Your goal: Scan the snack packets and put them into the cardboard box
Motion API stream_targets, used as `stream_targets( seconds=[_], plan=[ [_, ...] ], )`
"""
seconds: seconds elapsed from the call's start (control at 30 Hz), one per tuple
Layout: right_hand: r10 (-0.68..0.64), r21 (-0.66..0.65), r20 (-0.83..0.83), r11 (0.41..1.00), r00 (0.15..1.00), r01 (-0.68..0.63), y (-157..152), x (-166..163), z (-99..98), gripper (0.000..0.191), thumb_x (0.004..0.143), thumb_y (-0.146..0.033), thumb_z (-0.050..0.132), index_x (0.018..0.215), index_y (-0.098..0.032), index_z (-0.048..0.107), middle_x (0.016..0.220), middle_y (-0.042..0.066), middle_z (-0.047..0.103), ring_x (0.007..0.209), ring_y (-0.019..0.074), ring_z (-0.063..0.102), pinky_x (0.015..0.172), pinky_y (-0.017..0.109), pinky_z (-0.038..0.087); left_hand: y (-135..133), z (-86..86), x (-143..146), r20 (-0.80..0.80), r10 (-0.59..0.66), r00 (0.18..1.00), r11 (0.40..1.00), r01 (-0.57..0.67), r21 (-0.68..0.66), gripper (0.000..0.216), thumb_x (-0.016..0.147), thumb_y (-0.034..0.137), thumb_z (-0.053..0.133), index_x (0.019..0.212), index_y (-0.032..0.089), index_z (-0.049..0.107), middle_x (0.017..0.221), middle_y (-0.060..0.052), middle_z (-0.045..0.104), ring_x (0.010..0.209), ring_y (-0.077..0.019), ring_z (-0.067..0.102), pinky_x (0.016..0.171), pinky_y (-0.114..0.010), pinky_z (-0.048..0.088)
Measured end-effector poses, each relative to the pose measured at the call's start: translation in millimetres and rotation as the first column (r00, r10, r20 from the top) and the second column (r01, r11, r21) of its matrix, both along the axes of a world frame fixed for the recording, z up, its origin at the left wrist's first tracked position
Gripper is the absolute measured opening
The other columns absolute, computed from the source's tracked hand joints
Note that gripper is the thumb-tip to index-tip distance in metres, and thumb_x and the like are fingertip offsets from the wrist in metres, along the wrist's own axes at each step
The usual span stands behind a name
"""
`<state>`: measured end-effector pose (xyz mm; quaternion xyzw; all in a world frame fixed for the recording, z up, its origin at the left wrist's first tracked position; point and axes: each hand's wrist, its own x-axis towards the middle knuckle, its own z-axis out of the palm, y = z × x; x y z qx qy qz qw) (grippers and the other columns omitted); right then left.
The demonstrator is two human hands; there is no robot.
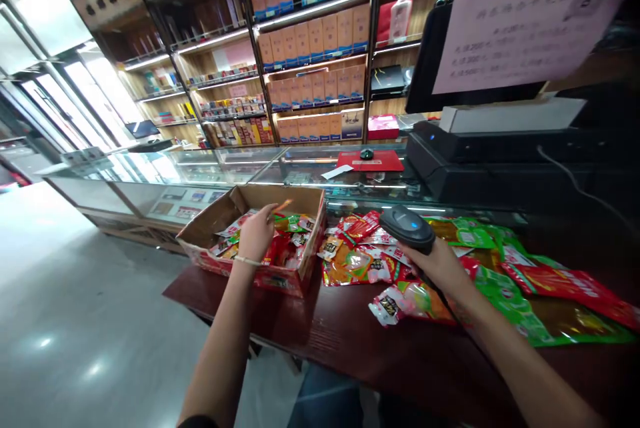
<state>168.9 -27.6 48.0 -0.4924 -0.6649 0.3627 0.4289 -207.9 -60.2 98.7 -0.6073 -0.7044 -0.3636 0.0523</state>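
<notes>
My left hand [257, 236], a band at its wrist, is over the cardboard box [309, 268]. Its fingers are closed on a small orange packet [283, 205], seen edge-on and partly hidden. Inside the box lie red, green and white snack packets [287, 248]. My right hand [440, 265] grips a black barcode scanner [409, 227] with a blue light on top, its cable running down past my forearm. Beneath and beside the scanner, loose snack packets [357, 261] are spread on the dark red tabletop [325, 335].
Larger green and red snack bags [520, 308] lie to the right. Behind stands a glass counter [235, 165] with a mouse [367, 154] on a red mat [390, 161]. A monitor [425, 61] with a pink paper sign [500, 41] rises at the right; stocked shelves [320, 61] line the wall.
</notes>
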Motion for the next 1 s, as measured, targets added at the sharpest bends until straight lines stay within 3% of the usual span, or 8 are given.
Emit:
stream_targets(
  seconds=[0.13, 0.3, 0.4, 0.53, 0.67, 0.77, 0.87, 1.0],
  plan=[
    [0.024, 0.014, -0.005, 1.0, 1.0, -0.024, 4, -12, -3.9, 0.031, 0.076, -0.051, 0.07, 0.07, -0.022, 0.062, 0.044, -0.001, 0.057, 0.037, 0.0172, 0.052, 0.038, 0.028, 0.039, 8, -22.3, -25, 0.108, -0.143, 0.984, 0.984, 0.153, -0.091, 0.034, 0.084, 0.02, 0.052, 0.114, 0.022, 0.07, 0.107, -0.009, 0.074, 0.1, -0.0244, 0.069, 0.086, -0.033, 0.051],
    [-0.003, -0.02, 0.024, 1.0, 1.0, 0.003, 5, -9, 2.4, 0.034, 0.077, -0.052, 0.068, 0.065, -0.022, 0.059, 0.042, -0.001, 0.056, 0.037, 0.017, 0.052, 0.04, 0.029, 0.04, 3, -17.2, -11, 0.038, -0.086, 0.996, 0.996, 0.087, -0.014, 0.03, 0.089, 0.025, 0.051, 0.111, 0.024, 0.071, 0.104, -0.007, 0.075, 0.097, -0.0245, 0.069, 0.085, -0.033, 0.051],
    [-0.04, 0.036, 0.053, 0.999, 0.998, 0.038, 7, 0, 7.0, 0.032, 0.077, -0.05, 0.069, 0.067, -0.021, 0.06, 0.044, -0.001, 0.058, 0.038, 0.0168, 0.053, 0.042, 0.029, 0.041, -3, -5.3, 10, 0.013, -0.098, 0.995, 0.995, 0.098, 0.035, 0.029, 0.091, 0.029, 0.051, 0.113, 0.024, 0.07, 0.105, -0.006, 0.075, 0.094, -0.0241, 0.07, 0.083, -0.032, 0.051],
    [-0.074, 0.039, 0.018, 0.997, 0.997, 0.073, 13, 19, 5.4, 0.033, 0.076, -0.051, 0.07, 0.065, -0.022, 0.059, 0.044, -0.001, 0.057, 0.039, 0.0163, 0.051, 0.043, 0.029, 0.041, -7, 9.1, 57, 0.01, -0.226, 0.974, 0.967, 0.223, 0.122, 0.028, 0.092, 0.028, 0.05, 0.113, 0.025, 0.069, 0.106, -0.004, 0.075, 0.093, -0.022, 0.07, 0.084, -0.03, 0.05],
    [-0.095, 0.0, -0.01, 0.995, 0.995, 0.095, 17, 39, -0.9, 0.038, 0.079, -0.053, 0.068, 0.059, -0.022, 0.055, 0.044, 0.0, 0.056, 0.039, 0.0157, 0.052, 0.045, 0.029, 0.043, 6, 7.0, 114, 0.038, -0.402, 0.915, 0.91, 0.394, 0.133, 0.028, 0.092, 0.023, 0.051, 0.111, 0.024, 0.07, 0.106, -0.004, 0.074, 0.094, -0.0213, 0.069, 0.086, -0.03, 0.05],
    [-0.137, 0.005, -0.018, 0.991, 0.99, 0.137, 18, 53, -6.3, 0.038, 0.078, -0.053, 0.069, 0.061, -0.021, 0.057, 0.046, 0.0, 0.057, 0.04, 0.0147, 0.052, 0.044, 0.028, 0.042, 33, -16.5, 152, 0.109, -0.51, 0.854, 0.86, 0.499, 0.108, 0.028, 0.092, 0.021, 0.05, 0.11, 0.025, 0.07, 0.107, -0.004, 0.074, 0.097, -0.0215, 0.068, 0.089, -0.031, 0.049],
    [-0.178, -0.034, -0.039, 0.984, 0.983, 0.176, 16, 63, -12.8, 0.038, 0.078, -0.053, 0.069, 0.061, -0.021, 0.057, 0.045, -0.001, 0.056, 0.039, 0.0137, 0.05, 0.041, 0.026, 0.04, 66, -55.2, 178, 0.164, -0.498, 0.851, 0.866, 0.498, 0.047, 0.027, 0.091, 0.021, 0.051, 0.11, 0.023, 0.069, 0.109, -0.007, 0.072, 0.101, -0.024, 0.066, 0.091, -0.034, 0.049],
    [-0.203, -0.084, -0.074, 0.977, 0.976, 0.197, 16, 71, -23.2, 0.037, 0.078, -0.051, 0.069, 0.06, -0.021, 0.056, 0.044, 0.0, 0.055, 0.038, 0.0136, 0.049, 0.041, 0.026, 0.039, 99, -105.4, 192, 0.048, -0.477, 0.878, 0.878, 0.478, -0.011, 0.037, 0.087, 0.021, 0.057, 0.124, 0.016, 0.061, 0.124, -0.016, 0.062, 0.118, -0.0291, 0.056, 0.103, -0.044, 0.042]
  ],
)
